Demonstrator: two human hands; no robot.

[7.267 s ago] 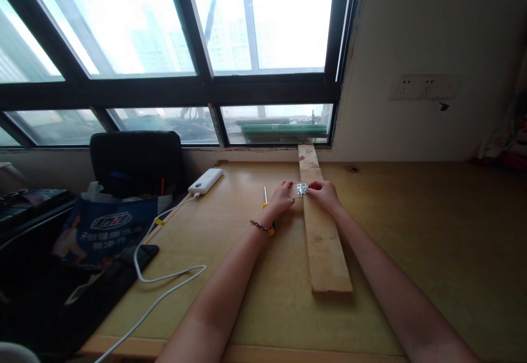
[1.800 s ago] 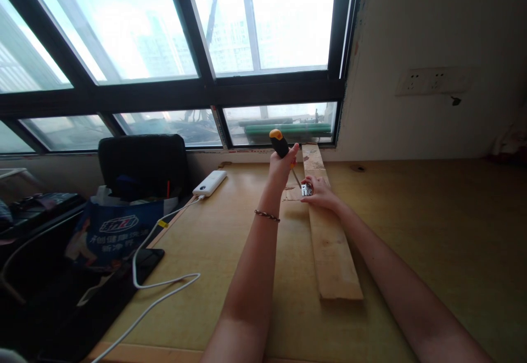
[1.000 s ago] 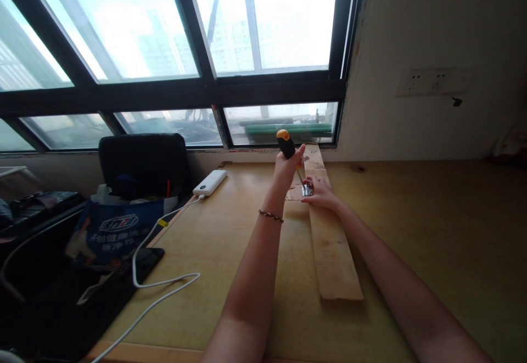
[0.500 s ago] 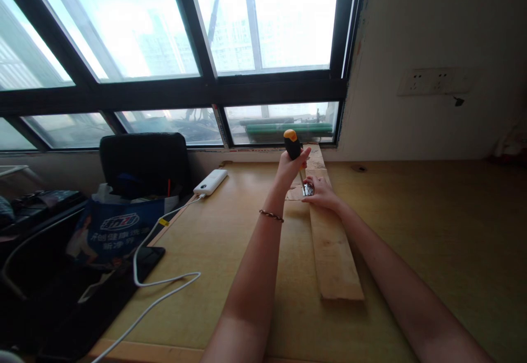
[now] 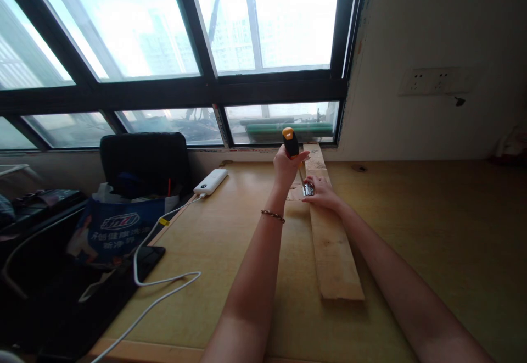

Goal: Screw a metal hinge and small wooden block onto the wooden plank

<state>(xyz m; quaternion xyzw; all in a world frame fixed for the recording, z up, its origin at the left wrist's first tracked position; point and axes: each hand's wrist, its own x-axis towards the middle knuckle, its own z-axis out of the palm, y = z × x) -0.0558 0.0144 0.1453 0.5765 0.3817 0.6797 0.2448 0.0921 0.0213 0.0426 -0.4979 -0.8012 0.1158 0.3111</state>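
My left hand (image 5: 285,168) is closed round the black and yellow handle of a screwdriver (image 5: 291,142). The shaft points down, its tip at a small shiny metal fitting (image 5: 308,189) whose exact kind I cannot make out. My right hand (image 5: 323,193) pinches this fitting at the left edge of a long wooden board (image 5: 335,256), the palm resting over the board. A shorter piece of wood (image 5: 293,193) shows under and left of the fitting, partly hidden by my left hand.
The board lies on a yellowish table (image 5: 230,253). A white power bank (image 5: 211,182) with a white cable (image 5: 164,283) sits near the left edge. Left of the table are a black chair (image 5: 144,157) and a blue bag (image 5: 119,236). Windows and a wall stand behind.
My left hand has shifted slightly left and up and turned a little on the screwdriver, whose handle tilts slightly further left. My right hand and the board stay in place.
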